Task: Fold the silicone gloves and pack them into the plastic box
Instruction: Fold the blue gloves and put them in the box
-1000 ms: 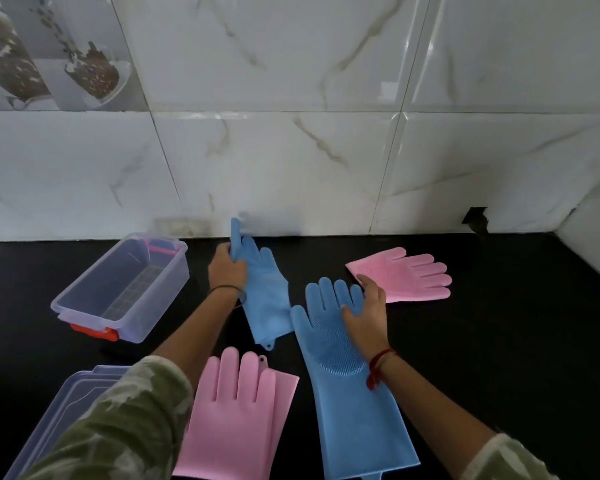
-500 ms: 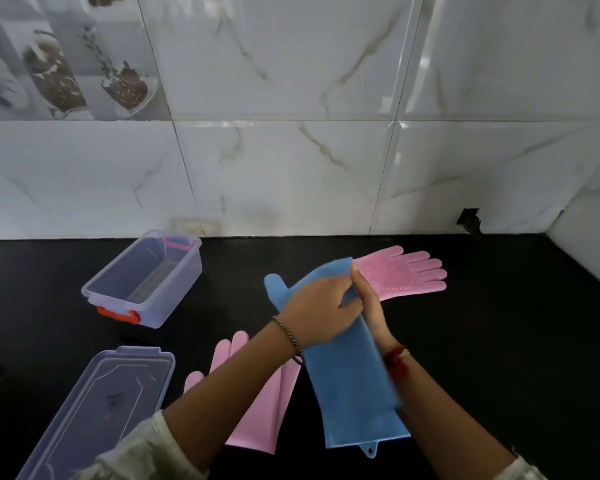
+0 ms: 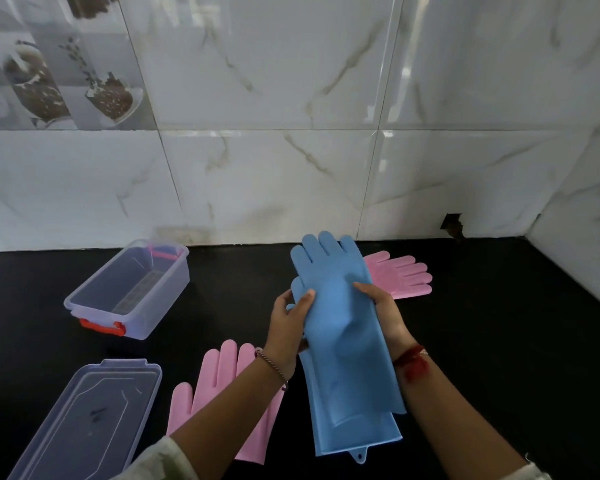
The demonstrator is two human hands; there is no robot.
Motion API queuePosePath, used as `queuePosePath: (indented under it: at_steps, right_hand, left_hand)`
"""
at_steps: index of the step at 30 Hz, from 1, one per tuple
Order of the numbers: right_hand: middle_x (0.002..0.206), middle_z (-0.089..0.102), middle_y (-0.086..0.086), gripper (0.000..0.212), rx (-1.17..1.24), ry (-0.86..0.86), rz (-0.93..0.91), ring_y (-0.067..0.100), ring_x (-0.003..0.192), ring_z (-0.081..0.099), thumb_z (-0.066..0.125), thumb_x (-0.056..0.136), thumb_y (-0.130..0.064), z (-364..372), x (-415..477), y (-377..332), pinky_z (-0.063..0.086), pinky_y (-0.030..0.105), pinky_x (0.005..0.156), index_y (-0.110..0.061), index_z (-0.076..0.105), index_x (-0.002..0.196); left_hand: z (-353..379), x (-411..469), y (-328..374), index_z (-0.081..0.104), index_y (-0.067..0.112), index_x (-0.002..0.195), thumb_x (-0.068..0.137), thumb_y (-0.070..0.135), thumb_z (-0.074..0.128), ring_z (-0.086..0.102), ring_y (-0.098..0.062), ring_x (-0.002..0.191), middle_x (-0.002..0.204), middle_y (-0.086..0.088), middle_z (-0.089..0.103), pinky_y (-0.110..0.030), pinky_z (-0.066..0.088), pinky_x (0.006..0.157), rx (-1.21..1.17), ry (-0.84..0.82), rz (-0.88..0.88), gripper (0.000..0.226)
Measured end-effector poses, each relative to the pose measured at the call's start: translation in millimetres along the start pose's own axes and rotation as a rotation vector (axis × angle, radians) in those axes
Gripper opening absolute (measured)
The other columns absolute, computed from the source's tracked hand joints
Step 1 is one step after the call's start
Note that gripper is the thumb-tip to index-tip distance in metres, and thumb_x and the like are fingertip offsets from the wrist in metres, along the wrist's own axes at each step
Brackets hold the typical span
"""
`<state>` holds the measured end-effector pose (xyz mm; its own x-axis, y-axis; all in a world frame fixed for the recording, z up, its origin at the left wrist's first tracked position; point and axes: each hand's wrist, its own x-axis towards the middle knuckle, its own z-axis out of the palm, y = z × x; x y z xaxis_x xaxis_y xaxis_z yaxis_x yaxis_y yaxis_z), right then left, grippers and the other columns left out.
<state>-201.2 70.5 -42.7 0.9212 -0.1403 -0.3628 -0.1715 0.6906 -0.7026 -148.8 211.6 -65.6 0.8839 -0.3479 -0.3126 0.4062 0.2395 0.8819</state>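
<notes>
Two blue silicone gloves [image 3: 340,327] lie stacked one on the other, fingers pointing to the wall. I hold them above the black counter, my left hand [image 3: 288,327] pinching the left edge and my right hand [image 3: 383,313] gripping the right edge. One pink glove [image 3: 400,275] lies flat behind them to the right, partly hidden. A second pink glove [image 3: 219,379] lies under my left forearm. The clear plastic box [image 3: 94,299] with orange latches stands open at the left.
The box's clear lid [image 3: 84,420] lies at the near left on the black counter [image 3: 516,341]. A white marble-tiled wall [image 3: 291,168] closes the back and the right corner.
My left hand brought the second blue glove over onto the first. Both hands now hold the stacked pair lifted and straightened, fingers toward the wall.
</notes>
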Motion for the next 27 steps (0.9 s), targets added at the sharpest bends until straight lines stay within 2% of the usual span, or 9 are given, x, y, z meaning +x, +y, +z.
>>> queuePosePath:
  at_steps: [3, 6, 8, 11, 15, 18, 21, 24, 27]
  right_hand:
    - [0.099, 0.069, 0.019, 0.042, -0.087, 0.211, 0.100, 0.033, 0.089, 0.065, 0.047, 0.089, -0.020, -14, 11, 16, 0.049, 0.042, 0.080, 0.001, 0.054, 0.124]
    - [0.107, 0.066, 0.020, 0.031, -0.267, 0.370, 0.171, 0.034, 0.096, 0.062, 0.055, 0.088, -0.016, -34, 11, 36, 0.050, 0.046, 0.084, -0.003, 0.058, 0.117]
    - [0.112, 0.063, 0.018, 0.028, -0.395, 0.364, 0.134, 0.033, 0.099, 0.061, 0.058, 0.087, -0.016, -41, 9, 36, 0.051, 0.048, 0.086, -0.007, 0.057, 0.113]
    - [0.115, 0.061, 0.011, 0.031, -0.593, 0.298, 0.123, 0.026, 0.100, 0.061, 0.053, 0.090, -0.011, -34, 9, 25, 0.053, 0.039, 0.079, -0.010, 0.052, 0.121]
    - [0.121, 0.058, 0.010, 0.028, -0.815, 0.303, 0.027, 0.024, 0.106, 0.059, 0.047, 0.090, -0.004, -29, 13, 18, 0.049, 0.041, 0.094, -0.011, 0.053, 0.117]
    - [0.118, 0.061, 0.011, 0.023, -0.844, 0.322, -0.023, 0.025, 0.102, 0.061, 0.047, 0.088, -0.002, -30, 14, 15, 0.050, 0.042, 0.094, -0.014, 0.056, 0.106]
    - [0.115, 0.061, 0.011, 0.026, -0.929, 0.421, -0.022, 0.024, 0.098, 0.061, 0.053, 0.085, -0.005, -38, 15, 22, 0.052, 0.039, 0.090, -0.011, 0.055, 0.110]
    - [0.113, 0.061, 0.008, 0.023, -0.949, 0.454, -0.046, 0.020, 0.094, 0.060, 0.058, 0.085, -0.010, -41, 16, 26, 0.052, 0.034, 0.085, -0.013, 0.055, 0.107]
    - [0.113, 0.061, 0.008, 0.029, -1.017, 0.472, -0.128, 0.021, 0.099, 0.061, 0.059, 0.085, -0.009, -40, 20, 23, 0.052, 0.038, 0.091, -0.008, 0.057, 0.114]
  left_hand:
    - [-4, 8, -11, 0.043, 0.005, 0.127, 0.084, 0.010, 0.065, 0.060, -0.036, 0.106, 0.122, -0.018, 0.059, -0.049, 0.053, 0.081, 0.002, 0.103, -0.135, 0.048]
    - [-19, 8, -31, 0.042, 0.008, 0.124, 0.082, 0.000, 0.062, 0.059, -0.033, 0.104, 0.121, -0.016, 0.057, -0.050, 0.053, 0.081, 0.099, 0.089, -0.217, 0.047]
    - [-25, 8, -36, 0.044, 0.012, 0.119, 0.081, -0.003, 0.061, 0.059, -0.029, 0.101, 0.118, -0.012, 0.058, -0.047, 0.055, 0.078, 0.166, 0.074, -0.184, 0.045]
    - [-23, 14, -35, 0.045, 0.016, 0.118, 0.081, -0.003, 0.060, 0.059, -0.028, 0.105, 0.118, -0.007, 0.058, -0.049, 0.055, 0.083, 0.283, 0.060, -0.119, 0.045]
    - [-15, 22, -31, 0.043, 0.021, 0.121, 0.082, 0.003, 0.063, 0.058, -0.024, 0.104, 0.114, -0.002, 0.056, -0.048, 0.055, 0.086, 0.384, 0.060, -0.043, 0.047]
    - [-15, 26, -29, 0.042, 0.020, 0.119, 0.083, 0.001, 0.062, 0.057, -0.023, 0.101, 0.110, -0.001, 0.055, -0.040, 0.057, 0.074, 0.371, 0.063, -0.077, 0.045]
    - [-24, 26, -36, 0.044, 0.017, 0.113, 0.081, -0.005, 0.061, 0.059, -0.025, 0.097, 0.111, -0.006, 0.057, -0.034, 0.055, 0.060, 0.284, 0.094, -0.135, 0.041]
    - [-25, 29, -36, 0.045, 0.018, 0.111, 0.082, -0.002, 0.062, 0.059, -0.027, 0.102, 0.116, -0.009, 0.058, -0.037, 0.057, 0.065, 0.344, 0.089, -0.103, 0.039]
    - [-20, 33, -29, 0.045, 0.020, 0.111, 0.083, 0.003, 0.063, 0.059, -0.027, 0.104, 0.119, -0.010, 0.058, -0.040, 0.058, 0.074, 0.492, 0.079, -0.048, 0.037]
